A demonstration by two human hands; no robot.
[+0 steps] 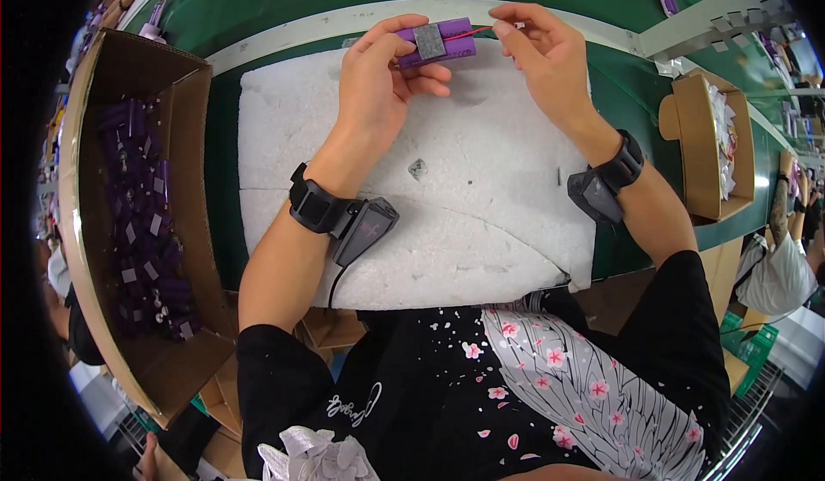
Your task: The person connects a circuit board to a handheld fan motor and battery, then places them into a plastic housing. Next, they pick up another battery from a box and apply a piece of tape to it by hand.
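My left hand (371, 81) holds a purple battery pack (458, 41) by its left end, fingers wrapped round it. The pack looks like two cylinders side by side, with a grey pad (429, 42) across its middle. A thin red wire (478, 30) runs from the pack's right end to my right hand (552, 67). There the thumb and forefinger pinch the wire's tip; the very end is too small to make out. Both hands are over the far edge of a white foam sheet (404, 249). Each wrist carries a black strapped device.
On the left stands a deep cardboard box (189, 111) holding many purple battery packs (142, 214). A smaller cardboard box (698, 150) with white pieces sits at right. A pale rail (344, 24) crosses the green bench behind the foam, meeting a metal bracket (705, 25). Another person (776, 279) is at far right.
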